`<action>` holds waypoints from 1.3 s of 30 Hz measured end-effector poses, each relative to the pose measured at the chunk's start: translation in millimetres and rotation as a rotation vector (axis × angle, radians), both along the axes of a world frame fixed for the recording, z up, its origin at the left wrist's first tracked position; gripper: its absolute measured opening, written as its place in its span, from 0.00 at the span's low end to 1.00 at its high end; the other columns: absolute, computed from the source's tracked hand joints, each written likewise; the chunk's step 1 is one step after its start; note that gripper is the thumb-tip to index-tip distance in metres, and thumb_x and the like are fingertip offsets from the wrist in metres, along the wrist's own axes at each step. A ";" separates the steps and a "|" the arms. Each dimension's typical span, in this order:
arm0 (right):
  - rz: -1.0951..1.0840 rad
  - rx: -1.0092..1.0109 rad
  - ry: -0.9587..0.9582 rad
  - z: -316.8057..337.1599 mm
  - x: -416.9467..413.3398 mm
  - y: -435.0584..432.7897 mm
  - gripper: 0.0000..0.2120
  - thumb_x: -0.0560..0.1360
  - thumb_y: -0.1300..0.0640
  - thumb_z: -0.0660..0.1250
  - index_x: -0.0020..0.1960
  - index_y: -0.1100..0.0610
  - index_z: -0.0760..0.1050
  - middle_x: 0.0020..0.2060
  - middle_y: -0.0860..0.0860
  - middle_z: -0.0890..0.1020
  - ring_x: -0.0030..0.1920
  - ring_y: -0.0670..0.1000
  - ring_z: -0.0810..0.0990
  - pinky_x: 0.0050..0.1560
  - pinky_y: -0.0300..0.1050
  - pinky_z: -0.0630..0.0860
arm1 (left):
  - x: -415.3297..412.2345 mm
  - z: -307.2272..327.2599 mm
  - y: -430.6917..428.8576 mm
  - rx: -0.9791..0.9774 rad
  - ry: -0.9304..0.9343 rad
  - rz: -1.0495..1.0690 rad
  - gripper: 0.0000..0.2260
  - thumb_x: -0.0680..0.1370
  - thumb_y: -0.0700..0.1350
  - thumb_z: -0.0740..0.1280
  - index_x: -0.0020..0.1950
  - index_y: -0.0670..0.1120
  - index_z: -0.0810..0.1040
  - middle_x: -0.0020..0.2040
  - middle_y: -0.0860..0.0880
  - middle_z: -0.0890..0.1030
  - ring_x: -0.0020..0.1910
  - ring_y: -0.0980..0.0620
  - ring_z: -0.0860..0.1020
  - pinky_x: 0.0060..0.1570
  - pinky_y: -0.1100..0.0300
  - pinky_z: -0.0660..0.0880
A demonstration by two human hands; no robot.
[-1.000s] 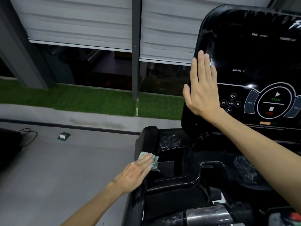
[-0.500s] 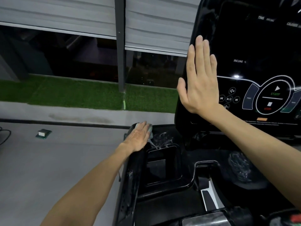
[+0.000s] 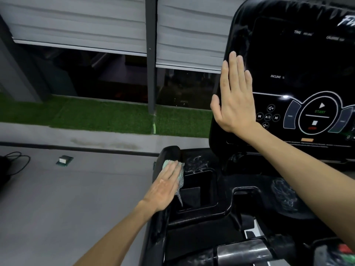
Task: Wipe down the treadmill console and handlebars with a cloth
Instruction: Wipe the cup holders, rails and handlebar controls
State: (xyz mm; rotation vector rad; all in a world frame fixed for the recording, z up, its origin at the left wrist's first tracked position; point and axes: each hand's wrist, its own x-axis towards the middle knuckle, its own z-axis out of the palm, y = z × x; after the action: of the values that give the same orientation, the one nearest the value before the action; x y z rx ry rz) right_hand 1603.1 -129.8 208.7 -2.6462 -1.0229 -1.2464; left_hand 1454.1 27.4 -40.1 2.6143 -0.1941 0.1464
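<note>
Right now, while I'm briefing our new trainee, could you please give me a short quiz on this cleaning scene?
1. What does the left hand press down: A a cloth, B a bottle, C a phone?
2. True or false: the right hand lies flat on the console.
3. Fill in: the green word under the play triangle reads ____.
Key: 1 A; 2 true; 3 START.

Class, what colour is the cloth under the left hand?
Pale mint green cloth, with a netted weave; head view.

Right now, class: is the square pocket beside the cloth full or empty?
Empty: the pocket shows only its bare dark floor; the cloth overhangs its rim.
</note>
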 end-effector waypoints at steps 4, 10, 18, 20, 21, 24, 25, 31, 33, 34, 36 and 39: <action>0.004 0.001 0.009 0.8 -1.1 0.4 0.34 0.76 0.55 0.57 0.77 0.67 0.50 0.76 0.66 0.51 0.77 0.63 0.48 0.76 0.56 0.47 | -51.6 1.8 -8.9 -0.035 0.023 -0.002 0.26 0.82 0.54 0.40 0.79 0.48 0.45 0.80 0.53 0.42 0.77 0.60 0.37 0.77 0.60 0.40; 0.007 -0.001 0.010 0.5 -0.8 0.9 0.33 0.77 0.55 0.56 0.77 0.67 0.50 0.76 0.66 0.52 0.77 0.63 0.48 0.76 0.55 0.47 | -67.1 1.3 -10.4 -0.001 0.057 0.001 0.30 0.80 0.60 0.31 0.79 0.50 0.41 0.80 0.53 0.40 0.77 0.59 0.36 0.78 0.57 0.42; 0.007 0.007 -0.007 -2.3 3.0 1.6 0.34 0.76 0.56 0.57 0.77 0.67 0.49 0.76 0.66 0.52 0.77 0.63 0.48 0.76 0.55 0.45 | 21.2 7.6 6.7 -0.094 0.152 0.071 0.24 0.86 0.49 0.47 0.80 0.47 0.45 0.79 0.53 0.41 0.76 0.57 0.35 0.76 0.61 0.38; 0.010 0.014 -0.013 -2.9 4.2 1.4 0.34 0.76 0.56 0.57 0.77 0.68 0.49 0.76 0.67 0.52 0.77 0.64 0.49 0.76 0.55 0.46 | 48.8 6.4 11.7 -0.103 0.170 0.086 0.24 0.85 0.49 0.49 0.81 0.46 0.50 0.81 0.50 0.47 0.79 0.53 0.41 0.77 0.59 0.41; 0.010 0.015 -0.020 -3.1 4.8 1.4 0.34 0.76 0.56 0.58 0.77 0.68 0.50 0.75 0.67 0.52 0.77 0.64 0.49 0.76 0.56 0.46 | 62.0 5.8 14.1 -0.101 0.181 0.083 0.23 0.85 0.49 0.50 0.80 0.46 0.52 0.81 0.48 0.50 0.79 0.50 0.45 0.78 0.56 0.45; 0.016 0.010 -0.035 -3.6 6.3 0.9 0.34 0.75 0.56 0.58 0.76 0.69 0.51 0.75 0.68 0.53 0.76 0.65 0.50 0.76 0.56 0.46 | 95.0 9.6 16.9 -0.095 0.237 0.078 0.22 0.85 0.48 0.51 0.79 0.45 0.57 0.79 0.45 0.56 0.78 0.47 0.53 0.77 0.53 0.52; 0.020 0.010 -0.041 -3.5 6.3 0.4 0.34 0.75 0.56 0.58 0.76 0.69 0.51 0.75 0.68 0.53 0.76 0.65 0.50 0.76 0.56 0.47 | 101.2 11.6 16.2 -0.092 0.252 0.076 0.22 0.85 0.48 0.51 0.79 0.45 0.58 0.78 0.45 0.57 0.77 0.47 0.54 0.76 0.54 0.53; 0.032 0.010 -0.055 -2.8 5.7 -0.7 0.35 0.75 0.56 0.59 0.76 0.69 0.51 0.75 0.68 0.54 0.76 0.66 0.51 0.76 0.56 0.46 | 85.8 4.7 13.8 -0.146 0.191 0.109 0.22 0.85 0.47 0.50 0.79 0.47 0.58 0.78 0.48 0.57 0.78 0.50 0.55 0.76 0.53 0.54; 0.030 0.009 -0.047 -2.3 5.1 -0.3 0.35 0.75 0.56 0.59 0.76 0.69 0.51 0.75 0.68 0.53 0.76 0.65 0.50 0.76 0.55 0.45 | 70.9 4.6 12.1 -0.161 0.160 0.104 0.22 0.85 0.47 0.50 0.79 0.48 0.57 0.79 0.50 0.55 0.78 0.50 0.53 0.77 0.53 0.54; 0.026 0.009 -0.039 -1.9 4.7 -0.3 0.35 0.75 0.56 0.58 0.76 0.69 0.50 0.75 0.68 0.53 0.76 0.65 0.50 0.76 0.55 0.45 | 62.7 5.3 10.6 -0.156 0.146 0.098 0.22 0.85 0.47 0.50 0.80 0.47 0.56 0.80 0.50 0.54 0.79 0.51 0.51 0.77 0.54 0.51; 0.018 0.005 -0.023 -1.5 3.4 -0.5 0.35 0.75 0.56 0.58 0.77 0.68 0.49 0.75 0.67 0.52 0.77 0.64 0.49 0.76 0.55 0.45 | 44.5 6.5 7.5 -0.146 0.113 0.089 0.23 0.85 0.46 0.50 0.80 0.47 0.53 0.80 0.51 0.51 0.79 0.52 0.48 0.76 0.60 0.45; 0.007 -0.003 -0.019 -1.0 1.4 0.1 0.35 0.76 0.55 0.57 0.77 0.68 0.49 0.76 0.67 0.52 0.77 0.64 0.49 0.76 0.55 0.46 | 15.6 3.6 3.9 -0.123 0.078 0.082 0.23 0.85 0.46 0.50 0.81 0.47 0.50 0.81 0.50 0.47 0.79 0.54 0.42 0.74 0.65 0.38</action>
State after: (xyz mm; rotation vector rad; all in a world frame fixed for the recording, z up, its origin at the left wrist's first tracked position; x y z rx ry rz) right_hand 1604.5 -129.8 207.6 -2.6359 -1.0370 -1.2714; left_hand 1469.7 31.3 -36.5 2.5014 -0.0490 0.0814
